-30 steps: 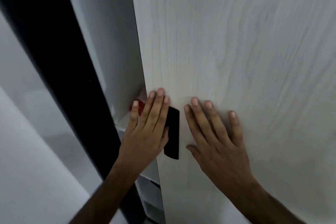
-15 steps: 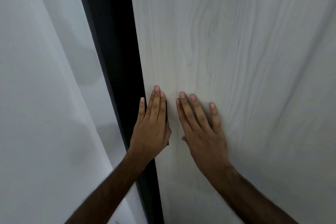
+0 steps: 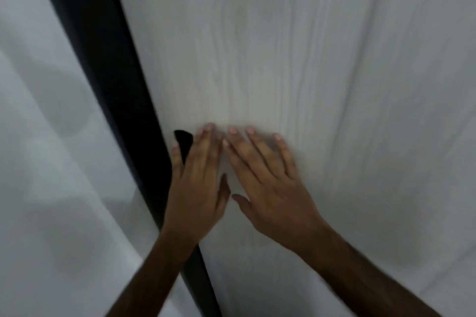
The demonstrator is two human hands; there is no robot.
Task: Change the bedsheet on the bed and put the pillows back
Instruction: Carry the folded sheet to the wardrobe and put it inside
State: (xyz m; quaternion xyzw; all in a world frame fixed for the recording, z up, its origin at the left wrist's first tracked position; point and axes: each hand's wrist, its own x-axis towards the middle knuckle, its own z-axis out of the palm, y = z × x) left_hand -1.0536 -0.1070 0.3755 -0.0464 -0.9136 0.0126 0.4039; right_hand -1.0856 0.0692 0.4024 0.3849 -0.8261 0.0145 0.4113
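Both hands lay flat and open on the door point(image 3: 283, 59), the left hand point(image 3: 198, 188) beside the black handle point(image 3: 184, 145), the right hand point(image 3: 270, 183) alongside. A second before, the door stood ajar; now it was shut. No bedsheet or pillows showed, so the bed awaited.

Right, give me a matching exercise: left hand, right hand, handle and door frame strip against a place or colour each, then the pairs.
Column one:
1. left hand
2. right hand
3. handle
4. wardrobe door

Column two:
a. pale wood grain
b. small, black, at the door's left edge
c. flat on the door, farther from the edge
d. partly over the handle

Pairs: 1-d, 2-c, 3-b, 4-a
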